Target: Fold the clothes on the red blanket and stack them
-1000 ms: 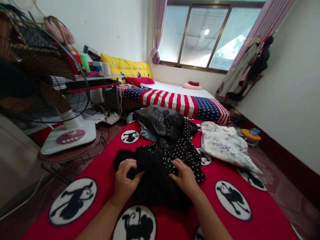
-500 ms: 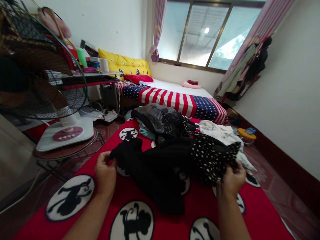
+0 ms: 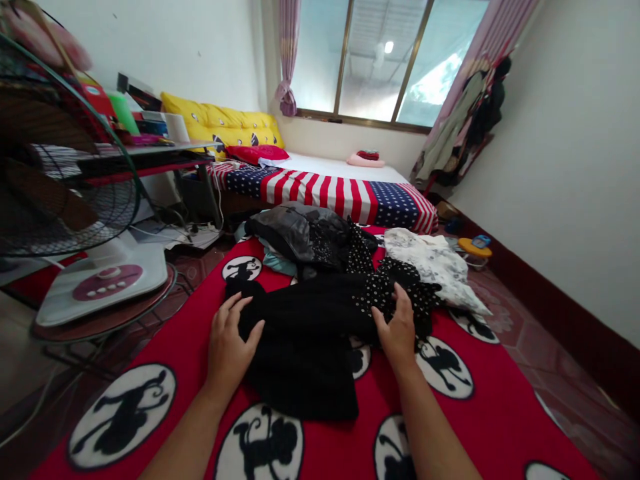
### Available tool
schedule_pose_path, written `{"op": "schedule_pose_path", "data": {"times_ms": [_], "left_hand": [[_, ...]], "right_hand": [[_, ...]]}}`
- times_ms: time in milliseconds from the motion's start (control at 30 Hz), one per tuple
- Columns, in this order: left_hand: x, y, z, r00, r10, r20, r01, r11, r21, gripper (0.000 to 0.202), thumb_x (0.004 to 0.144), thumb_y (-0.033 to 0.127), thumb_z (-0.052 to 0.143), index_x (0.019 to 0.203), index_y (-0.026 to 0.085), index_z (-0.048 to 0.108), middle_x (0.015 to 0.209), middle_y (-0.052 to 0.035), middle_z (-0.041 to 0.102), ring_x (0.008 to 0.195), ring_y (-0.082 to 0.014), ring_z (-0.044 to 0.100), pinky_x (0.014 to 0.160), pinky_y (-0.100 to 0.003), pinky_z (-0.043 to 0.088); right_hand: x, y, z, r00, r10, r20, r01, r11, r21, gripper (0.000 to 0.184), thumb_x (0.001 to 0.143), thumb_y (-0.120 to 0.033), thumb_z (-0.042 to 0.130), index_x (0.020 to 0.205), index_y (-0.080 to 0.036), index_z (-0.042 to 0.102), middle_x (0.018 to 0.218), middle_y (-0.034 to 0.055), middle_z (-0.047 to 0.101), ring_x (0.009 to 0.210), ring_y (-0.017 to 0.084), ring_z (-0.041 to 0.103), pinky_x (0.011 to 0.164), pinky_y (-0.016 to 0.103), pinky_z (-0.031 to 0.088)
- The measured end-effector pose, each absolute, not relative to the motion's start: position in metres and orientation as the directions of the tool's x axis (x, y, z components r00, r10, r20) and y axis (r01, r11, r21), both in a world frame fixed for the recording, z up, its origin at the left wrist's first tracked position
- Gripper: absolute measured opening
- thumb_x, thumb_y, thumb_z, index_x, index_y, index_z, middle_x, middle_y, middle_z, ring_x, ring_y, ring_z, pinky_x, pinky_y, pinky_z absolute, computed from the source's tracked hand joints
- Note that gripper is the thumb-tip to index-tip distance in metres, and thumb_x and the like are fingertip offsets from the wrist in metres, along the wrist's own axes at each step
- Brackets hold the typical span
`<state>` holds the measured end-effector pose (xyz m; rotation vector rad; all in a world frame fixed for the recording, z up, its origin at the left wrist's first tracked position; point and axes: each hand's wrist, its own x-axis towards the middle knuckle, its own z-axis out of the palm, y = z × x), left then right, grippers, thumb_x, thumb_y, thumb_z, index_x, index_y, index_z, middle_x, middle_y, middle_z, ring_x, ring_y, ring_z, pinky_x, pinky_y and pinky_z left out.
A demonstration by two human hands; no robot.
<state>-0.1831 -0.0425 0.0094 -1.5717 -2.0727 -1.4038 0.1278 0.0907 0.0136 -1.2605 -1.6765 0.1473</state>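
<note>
A black garment [image 3: 305, 333] with a white-dotted part [image 3: 385, 290] at its right lies spread on a red blanket [image 3: 200, 407] patterned with dark figures in white ovals. My left hand [image 3: 231, 340] rests at the garment's left edge, fingers apart. On the dotted part, at the right, lies my right hand [image 3: 397, 327], its thumb and fingers spread. Neither hand grips the cloth. Just behind is a heap of dark clothes [image 3: 300, 230], with a light blue cloth [image 3: 277, 260] showing under it. A white patterned garment [image 3: 425, 260] lies to the right of the heap.
On the left, a fan [image 3: 110, 280] stands on a round stool [image 3: 170, 283] near a cluttered desk [image 3: 195, 148]. Beyond the blanket is a bed with a striped, starred cover [image 3: 320, 190]. A small yellow-topped stool [image 3: 475, 248] stands at right, below hanging clothes [image 3: 470, 120].
Both hands have let go of the garment and opened. The right hand has moved left onto the dotted part, the cloth now lies flatter, and the view has shifted to the right.
</note>
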Motion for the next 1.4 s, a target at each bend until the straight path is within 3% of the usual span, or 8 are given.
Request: {"op": "schedule_pose_path", "data": {"times_ms": [200,433,633,833,967,1133,1300,1400], "left_hand": [[-0.203,-0.038,-0.005,-0.607,0.674,0.421,0.734,0.273,0.622,0.081,0.074,0.049,0.069,0.142,0.017,0.038,0.15,-0.0225,0.036,0.139,-0.0412,0.034,0.109,-0.057,0.035],[-0.219,-0.04,-0.008,-0.577,0.795,0.186,0.534,0.195,0.822,0.101,0.066,0.044,0.073,0.151,0.021,0.024,0.141,-0.0177,0.052,0.127,-0.034,0.053,0.102,-0.047,0.047],[-0.23,-0.049,-0.003,-0.341,0.922,0.181,0.549,0.039,0.835,0.076,0.061,0.037,0.067,0.133,0.016,0.052,0.123,-0.013,0.067,0.115,-0.0309,0.063,0.101,-0.044,0.049],[-0.229,-0.063,0.036,-0.302,0.915,0.269,0.597,-0.039,0.801,0.054,0.061,0.026,0.061,0.114,0.021,0.064,0.109,-0.0062,0.073,0.1,-0.0266,0.069,0.086,-0.034,0.056],[-0.209,-0.079,0.07,-0.069,0.944,0.323,0.668,-0.197,0.718,0.049,0.062,0.015,0.054,0.108,0.025,0.067,0.106,-0.0027,0.072,0.1,-0.0228,0.067,0.086,-0.03,0.054],[-0.214,-0.099,0.092,0.109,0.923,0.369,0.763,-0.315,0.564,0.053,0.062,0.01,0.047,0.107,0.028,0.069,0.098,-0.0019,0.069,0.097,-0.0211,0.065,0.083,-0.028,0.052],[-0.265,-0.091,0.107,-0.13,0.875,0.465,0.903,-0.09,0.421,0.061,0.065,0.019,0.05,0.125,0.031,0.059,0.114,-0.0017,0.068,0.102,-0.0254,0.065,0.084,-0.036,0.052],[-0.284,-0.074,0.13,-0.238,0.804,0.544,0.94,0.05,0.337,0.062,0.066,0.026,0.049,0.127,0.029,0.057,0.118,-0.0036,0.066,0.107,-0.0291,0.062,0.09,-0.043,0.05]], "right_hand": [[0.147,0.093,0.021,-0.002,0.93,0.369,0.828,0.208,-0.521,0.097,0.081,-0.051,0.06,0.156,-0.021,0.007,0.129,0.0162,0.058,0.09,0.031,0.066,0.078,0.043,0.05],[0.166,0.079,0.049,-0.044,0.991,0.127,0.906,0.093,-0.413,0.071,0.076,-0.057,0.063,0.137,-0.023,0.051,0.095,0.0077,0.072,0.089,0.03,0.067,0.072,0.034,0.047],[0.19,0.058,0.035,-0.135,0.956,0.26,0.779,0.265,-0.568,0.03,0.081,-0.05,0.056,0.079,-0.021,0.065,0.076,0.0026,0.064,0.066,0.02,0.06,0.063,0.03,0.045],[0.182,0.061,0.064,-0.003,0.761,0.649,0.73,0.445,-0.519,0.017,0.084,-0.037,0.057,0.088,-0.022,0.065,0.112,0.0099,0.063,0.108,0.027,0.058,0.096,0.043,0.044],[0.158,0.089,0.074,-0.196,0.799,0.569,0.655,0.539,-0.53,0.05,0.078,-0.029,0.064,0.126,-0.021,0.054,0.133,0.0112,0.057,0.125,0.027,0.051,0.106,0.044,0.039],[0.157,0.111,0.069,-0.477,0.87,0.128,0.801,0.49,-0.344,0.099,0.061,-0.016,0.072,0.151,-0.02,0.03,0.145,0.0142,0.048,0.128,0.031,0.049,0.102,0.044,0.042],[0.181,0.119,0.099,-0.546,0.838,-0.028,0.777,0.493,-0.392,0.043,0.064,-0.031,0.075,0.105,-0.021,0.071,0.095,0.0038,0.073,0.088,0.027,0.066,0.077,0.034,0.049],[0.187,0.112,0.141,-0.49,0.813,0.315,0.656,0.582,-0.481,0.015,0.07,-0.034,0.071,0.076,-0.019,0.069,0.072,0.0017,0.067,0.072,0.022,0.063,0.069,0.034,0.049]]}}
